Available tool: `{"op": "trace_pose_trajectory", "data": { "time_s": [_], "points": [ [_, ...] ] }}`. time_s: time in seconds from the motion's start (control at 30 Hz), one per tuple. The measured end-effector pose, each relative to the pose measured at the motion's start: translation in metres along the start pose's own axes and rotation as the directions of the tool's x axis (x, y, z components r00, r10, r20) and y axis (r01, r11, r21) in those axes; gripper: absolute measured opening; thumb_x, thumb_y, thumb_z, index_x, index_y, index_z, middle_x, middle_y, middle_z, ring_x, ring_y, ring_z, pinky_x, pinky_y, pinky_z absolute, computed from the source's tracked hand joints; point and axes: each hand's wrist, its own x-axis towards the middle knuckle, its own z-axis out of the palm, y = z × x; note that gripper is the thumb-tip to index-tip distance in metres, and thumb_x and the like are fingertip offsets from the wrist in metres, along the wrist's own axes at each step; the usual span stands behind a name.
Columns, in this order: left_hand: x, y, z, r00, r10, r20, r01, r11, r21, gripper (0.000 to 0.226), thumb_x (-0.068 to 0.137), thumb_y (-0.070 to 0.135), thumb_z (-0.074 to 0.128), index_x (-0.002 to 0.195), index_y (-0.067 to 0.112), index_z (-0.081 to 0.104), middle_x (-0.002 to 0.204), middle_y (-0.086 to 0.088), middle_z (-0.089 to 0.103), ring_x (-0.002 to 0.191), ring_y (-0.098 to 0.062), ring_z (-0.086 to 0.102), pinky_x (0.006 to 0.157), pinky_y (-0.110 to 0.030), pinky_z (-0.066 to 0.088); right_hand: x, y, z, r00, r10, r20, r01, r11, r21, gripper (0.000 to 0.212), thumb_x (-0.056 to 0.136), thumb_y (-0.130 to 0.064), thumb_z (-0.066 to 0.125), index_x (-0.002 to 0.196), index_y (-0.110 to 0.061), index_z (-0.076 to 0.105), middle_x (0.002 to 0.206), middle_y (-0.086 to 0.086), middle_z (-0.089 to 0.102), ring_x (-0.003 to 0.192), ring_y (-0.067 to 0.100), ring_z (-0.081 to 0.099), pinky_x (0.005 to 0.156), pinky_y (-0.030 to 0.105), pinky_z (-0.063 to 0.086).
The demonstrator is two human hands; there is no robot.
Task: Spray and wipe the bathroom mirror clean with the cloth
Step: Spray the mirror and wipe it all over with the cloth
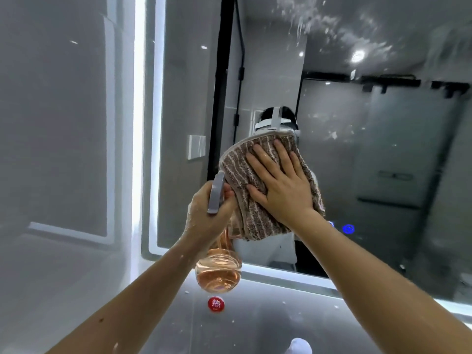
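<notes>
wiping step in hand. right hand (281,182) lies flat on the cloth (240,162), fingers straight and spread, pressing it onto the mirror (357,149) at the glass's lower middle. cloth is brown, striped and folded, caught between palm and glass.

left hand (204,218) is in front of the mirror's lower part, just left of the cloth. its fingers are curled round the neck of the spray bottle (218,274); grey trigger head up, pink liquid in the base near the mirror's bottom edge.

white spray streaks (332,26) sit on the mirror's upper right, well above the cloth, with smaller flecks at right centre.

judgement: spray is on, wipe only part done. next move calls for sweeping the cloth up and right into the streaks under flat pressure, bottle clear of the glass.
</notes>
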Motion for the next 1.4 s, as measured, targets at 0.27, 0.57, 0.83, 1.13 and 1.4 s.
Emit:
{"op": "trace_pose_trajectory", "data": {
  "time_s": [0.27, 0.57, 0.83, 1.13, 1.4],
  "points": [
    [-0.014, 0.017, 0.047, 1.0, -0.009, 0.028, 0.006, 0.997, 0.08, 0.014, 0.081, 0.014, 0.062, 0.07, 0.015, 0.054, 0.059, 0.003, 0.05, 0.057, -0.015, 0.047, 0.051, -0.024, 0.041, -0.05, 0.071, -0.01, 0.994, 0.109, 0.022, -0.11, 0.994, 0.006, 0.062, 0.089, -0.054, 0.028, 0.143, -0.023, 0.028, 0.15, 0.002, 0.032, 0.139, 0.028, 0.013, 0.113, 0.043, 0.008],
    [-0.021, 0.027, 0.085, 0.998, -0.007, 0.06, 0.003, 0.998, 0.068, 0.014, 0.076, 0.022, 0.059, 0.082, 0.009, 0.059, 0.073, -0.011, 0.061, 0.071, -0.031, 0.06, 0.066, -0.043, 0.055, -0.077, 0.105, -0.022, 0.983, 0.166, 0.083, -0.167, 0.986, -0.001, 0.063, 0.093, -0.057, 0.006, 0.144, -0.023, 0.023, 0.151, 0.003, 0.03, 0.14, 0.027, 0.012, 0.114, 0.039, 0.0],
    [-0.02, 0.039, 0.086, 0.997, 0.013, 0.073, -0.022, 0.992, 0.121, 0.015, 0.085, 0.015, 0.058, 0.074, 0.005, 0.057, 0.066, -0.011, 0.057, 0.064, -0.029, 0.054, 0.062, -0.042, 0.052, -0.078, 0.104, -0.02, 0.984, 0.158, 0.077, -0.158, 0.987, -0.008, 0.063, 0.093, -0.057, 0.008, 0.145, -0.023, 0.022, 0.152, 0.002, 0.027, 0.14, 0.027, 0.01, 0.114, 0.038, -0.002],
    [-0.022, 0.035, 0.074, 0.995, -0.096, 0.028, 0.093, 0.991, 0.097, 0.022, 0.083, 0.022, 0.06, 0.063, 0.013, 0.064, 0.063, -0.015, 0.064, 0.059, -0.023, 0.061, 0.067, -0.041, 0.054, -0.078, 0.1, -0.018, 0.98, 0.185, 0.078, -0.183, 0.983, -0.021, 0.063, 0.093, -0.057, 0.008, 0.146, -0.024, 0.018, 0.152, 0.003, 0.026, 0.14, 0.027, 0.008, 0.114, 0.039, -0.004],
    [-0.033, 0.028, 0.058, 0.981, -0.19, -0.032, 0.193, 0.972, 0.131, 0.025, 0.085, 0.019, 0.055, 0.066, 0.004, 0.066, 0.071, -0.022, 0.068, 0.062, -0.025, 0.061, 0.067, -0.039, 0.055, -0.076, 0.093, -0.017, 0.975, 0.214, 0.055, -0.213, 0.977, -0.023, 0.062, 0.091, -0.052, 0.024, 0.145, -0.023, 0.019, 0.153, 0.003, 0.025, 0.139, 0.029, 0.005, 0.112, 0.039, -0.006]
  ]
}}
